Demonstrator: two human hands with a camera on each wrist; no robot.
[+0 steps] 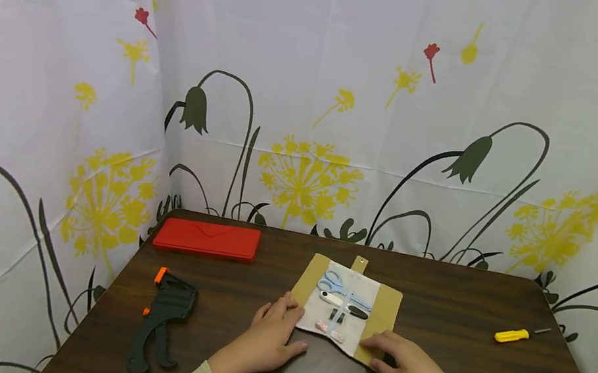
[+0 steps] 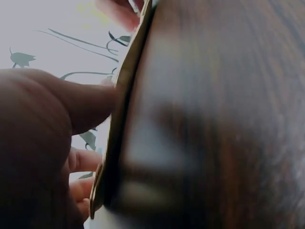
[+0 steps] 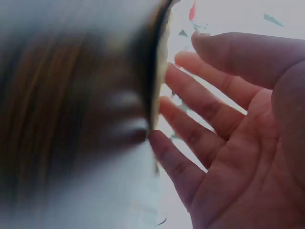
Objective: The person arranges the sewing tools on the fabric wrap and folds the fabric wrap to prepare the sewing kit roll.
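An unfolded tan case [image 1: 387,309] with a white lining lies on the table in the head view, its snap tab [image 1: 360,264] pointing away from me. Light-blue scissors [image 1: 333,281] sit under a pale strap inside, above a small white-and-black tool [image 1: 332,299], whose kind I cannot tell. Lower in the lining are a small dark item [image 1: 337,316] and a pink-and-white strip [image 1: 330,332]. My left hand [image 1: 271,335] rests at the case's lower left corner, fingers extended. With fairly straight fingers, my right hand [image 3: 228,124] touches the right flap near its lower corner.
A red box [image 1: 207,239] lies at the table's back left. Nearer on the left is a black clamp [image 1: 164,319] with orange pads. A yellow-handled screwdriver [image 1: 513,335] lies on the right. A flower-patterned curtain [image 1: 299,46] hangs behind the dark wood table [image 1: 453,300].
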